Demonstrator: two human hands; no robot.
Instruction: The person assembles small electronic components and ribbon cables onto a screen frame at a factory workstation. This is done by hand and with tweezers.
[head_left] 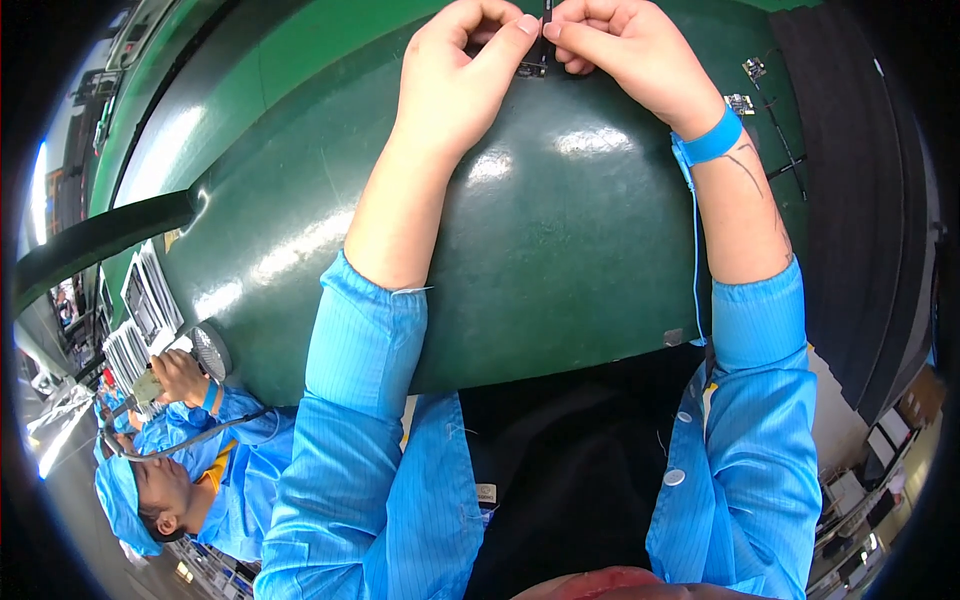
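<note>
At the far edge of the view my two hands meet over the green table. Between them stands a narrow black strip [547,18], cable-like, its upper end cut off by the picture's edge. My left hand [458,72] is closed, with thumb and forefinger pinching at the strip's left side. From the right, my right hand [622,48] pinches the same strip, its other fingers curled. Just below the fingertips, at the strip's lower end, is a small dark circuit board [530,71]. Whether board and strip are joined is too small to tell.
Two small circuit boards [740,104] with thin black cables [785,140] lie right of my right wrist. A blue wrist strap [712,137] trails a cord. Black sheeting [850,200] borders the right. At left, a co-worker's hand [180,377] holds a board near white trays [150,295].
</note>
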